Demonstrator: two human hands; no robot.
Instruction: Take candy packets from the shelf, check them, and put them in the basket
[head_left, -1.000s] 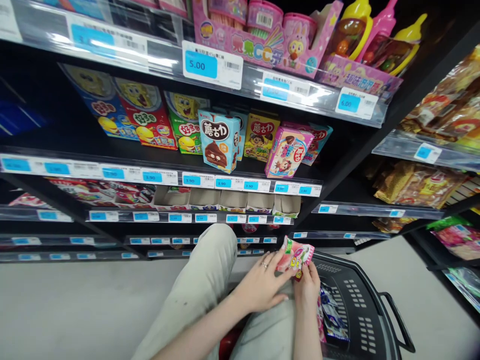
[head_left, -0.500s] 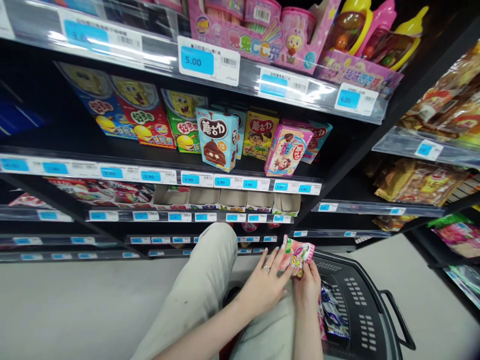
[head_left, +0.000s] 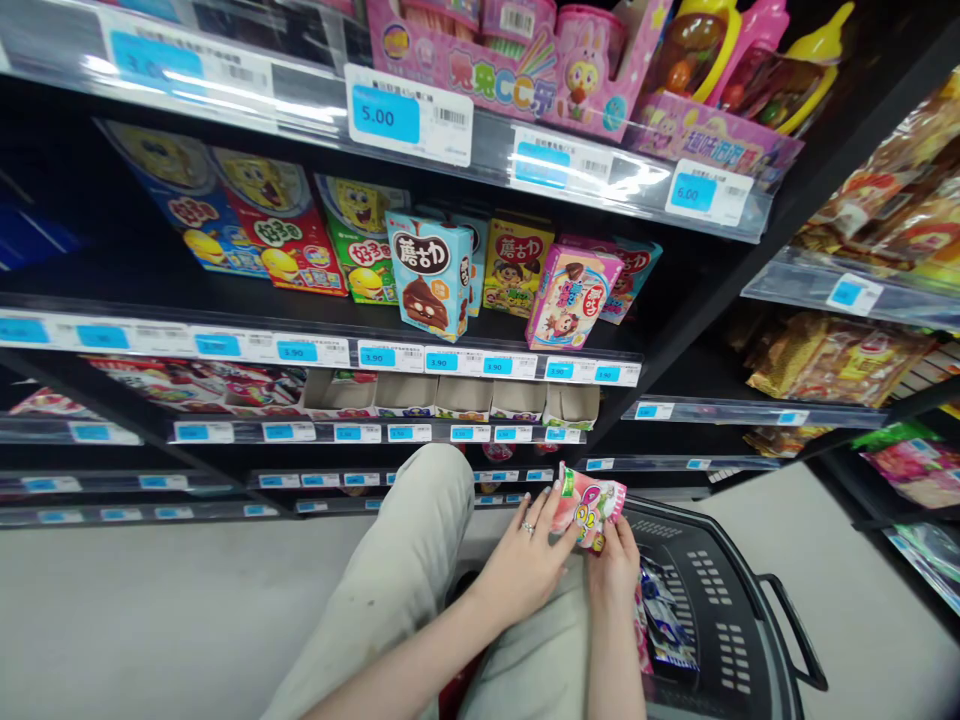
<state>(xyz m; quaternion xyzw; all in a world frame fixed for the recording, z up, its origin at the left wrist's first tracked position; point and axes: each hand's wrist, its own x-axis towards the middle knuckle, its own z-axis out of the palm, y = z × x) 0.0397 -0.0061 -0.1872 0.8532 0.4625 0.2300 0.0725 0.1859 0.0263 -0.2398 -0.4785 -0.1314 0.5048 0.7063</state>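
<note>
A small pink candy bag (head_left: 587, 508) with a green corner and a colourful logo is held between my two hands, above my right knee. My left hand (head_left: 525, 562), with a ring on one finger, grips the bag's left edge, fingers partly extended over it. On the other side, my right hand (head_left: 615, 568) pinches the lower right edge of the bag. Just right of my hands stands a dark grey shopping basket (head_left: 724, 600). Inside it lie blue shiny packets (head_left: 666, 610) and a pink packet partly hidden by my right forearm.
Store shelves (head_left: 375, 432) rise in front, with several snack boxes such as a light blue box (head_left: 429, 275) and a pink box (head_left: 574, 297). Cardboard trays (head_left: 405, 396) line a lower shelf. Bagged goods (head_left: 836, 365) fill the right-hand shelves. The basket's handle (head_left: 799, 630) sticks out rightward.
The candy bag has turned so more of its front and logo faces me. My fingers have shifted slightly on its edges, and the view has moved a little.
</note>
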